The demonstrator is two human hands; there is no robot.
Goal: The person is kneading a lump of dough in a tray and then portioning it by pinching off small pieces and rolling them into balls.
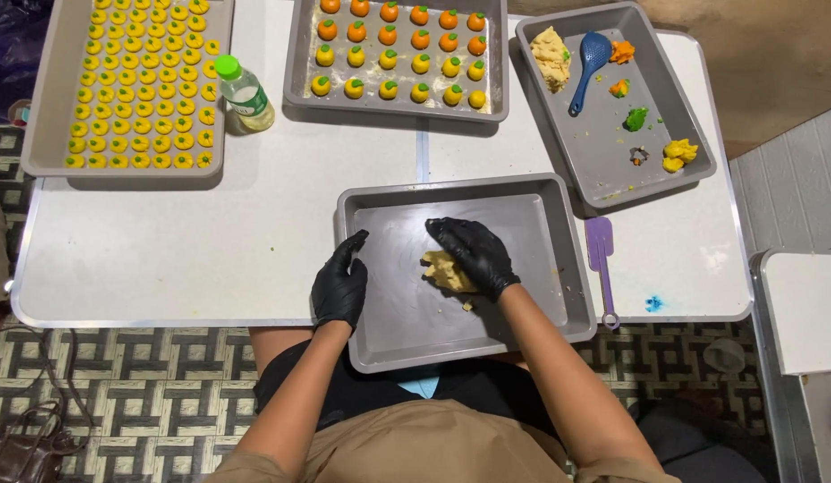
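A person leans over a white worktop (210,241) and both arms reach up from the bottom of the frame. Both hands wear shiny black gloves.

The right hand (474,253) lies palm down inside a grey metal tray (541,268) in the middle of the frame. Its fingers are curled over a lump of pale yellow dough (444,271) and press it onto the tray floor. The dough looks soft and crumbly, and a small crumb lies just below it.

The left hand (341,284) rests on the left rim of the same tray. Its fingers are pressed together and bent over the edge, with the thumb pointing up.

At the upper left of the frame sits a long grey tray (49,107) full of tiny round yellow sweets (138,89) in neat rows. Just beside it lies a small clear bottle with a green cap (244,91).

At the top middle, another grey tray (299,54) holds bigger round balls (398,49), some orange and some yellow, each with a green dot on top.

At the upper right, a tilted grey tray (603,143) holds more pale dough (550,55), a blue spoon (589,67), and small bits of orange, green and yellow dough.

A purple spatula (601,264) lies flat on the worktop, just right of the middle tray. The floor (156,394) under the worktop has a brown and cream square pattern.
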